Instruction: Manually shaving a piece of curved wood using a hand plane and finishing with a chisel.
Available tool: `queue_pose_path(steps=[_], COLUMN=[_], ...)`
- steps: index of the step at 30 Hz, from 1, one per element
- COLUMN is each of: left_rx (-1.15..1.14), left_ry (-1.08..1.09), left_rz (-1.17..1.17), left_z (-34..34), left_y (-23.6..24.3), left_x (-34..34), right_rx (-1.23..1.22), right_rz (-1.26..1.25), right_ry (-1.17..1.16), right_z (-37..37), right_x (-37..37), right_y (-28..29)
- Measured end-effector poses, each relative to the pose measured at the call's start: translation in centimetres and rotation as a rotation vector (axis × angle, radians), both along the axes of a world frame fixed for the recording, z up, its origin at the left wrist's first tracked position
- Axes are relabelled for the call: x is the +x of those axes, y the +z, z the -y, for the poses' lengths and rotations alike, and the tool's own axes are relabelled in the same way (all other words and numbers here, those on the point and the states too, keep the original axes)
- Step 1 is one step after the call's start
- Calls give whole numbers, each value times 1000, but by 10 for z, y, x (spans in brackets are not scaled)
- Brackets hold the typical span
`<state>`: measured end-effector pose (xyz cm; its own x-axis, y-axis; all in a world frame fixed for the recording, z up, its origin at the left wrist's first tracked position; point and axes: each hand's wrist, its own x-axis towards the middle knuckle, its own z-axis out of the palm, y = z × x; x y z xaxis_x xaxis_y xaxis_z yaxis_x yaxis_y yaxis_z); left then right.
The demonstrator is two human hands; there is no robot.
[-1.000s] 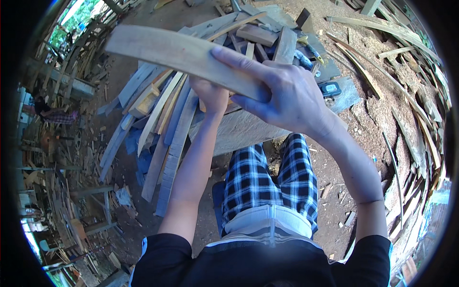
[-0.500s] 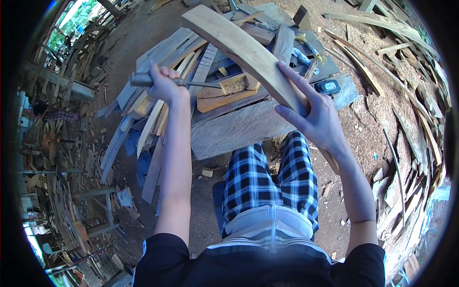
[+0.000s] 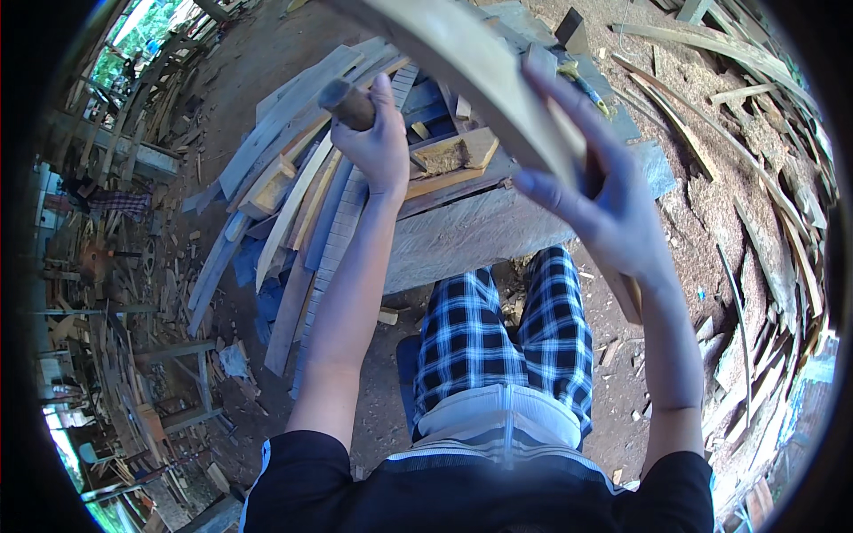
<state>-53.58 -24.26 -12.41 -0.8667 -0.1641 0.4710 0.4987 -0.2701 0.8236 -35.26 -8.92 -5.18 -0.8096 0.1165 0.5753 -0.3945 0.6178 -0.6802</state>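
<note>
"Wood plank (image 3: 498, 89): where was it?"

"Raised in the right hand (image 3: 613, 204), upper end cut off by the top of the view, lower end beside the right forearm (image 3: 673, 355)."

"Handling?"

"Judged stiff, moderately heavy, not fragile; its smooth faces might have slipped slightly. Best hold, in my judgement: both long edges, near mid-length."

"State of the hands?"

"Right: thumb and fingers spread to either side of the plank, holding it between them; blur obscured exact contact. Left hand (image 3: 380, 153): closed round a handle (image 3: 345, 102), thumb up beside it; the tool's other end could not be made out."

"Counts?"

"One plank, two hands, one handle. One hollowed block (image 3: 481, 145), beyond one front board (image 3: 480, 233), itself nearest the two knees (image 3: 553, 275). Strips (image 3: 295, 211) at left overlapped; no firm count."
</note>
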Motion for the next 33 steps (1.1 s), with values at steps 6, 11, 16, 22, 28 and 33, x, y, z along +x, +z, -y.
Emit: queue_pose_path(steps=[6,11,16,22,28,33], left_rx=[-217,-138,-47,215,586,593], left_ry=[64,192,2,14,276,316], left_rz=[-185,-290,-170,99,504,435], left_z=[-5,1,20,27,68,55], left_y=[5,-5,-12,-10,-27,-13], left_x=[17,6,-7,-8,-25,-32], right_rx=[185,388,282,307,20,-56], right_rz=[-95,215,-125,277,481,498], right_ry=[38,15,25,-2,-72,-121], right_z=[19,22,33,20,9,1], right_x=[-20,-25,-29,-22,2,18], right_y=[48,47,34,8,-19,-27])
